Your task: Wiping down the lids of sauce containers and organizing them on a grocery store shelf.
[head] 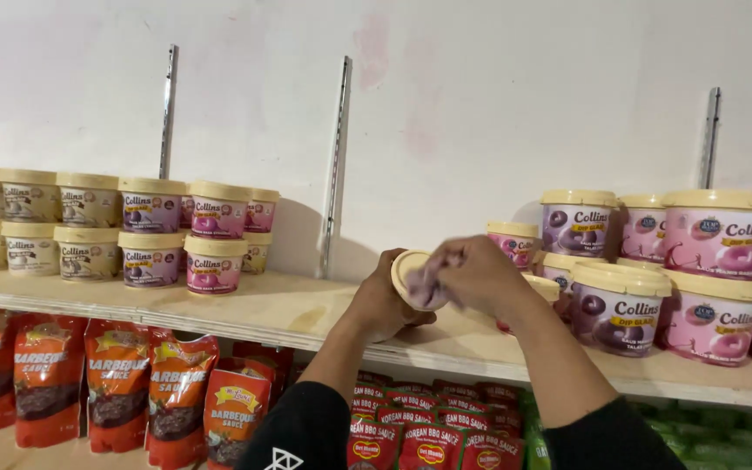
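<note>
We see the left hand (385, 305) closed around a small cream-lidded tub (417, 280), held just above the wooden shelf (289, 309). The right hand (476, 271) lies over the tub's front, fingers curled against it; tubs stand stacked at far left and right.

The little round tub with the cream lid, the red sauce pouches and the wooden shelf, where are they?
Small round tub with cream lid (411, 277), head view, lid rim.
Red sauce pouches (50, 379), head view, front of one pouch.
Pale wooden shelf (289, 312), head view, bare top.
</note>
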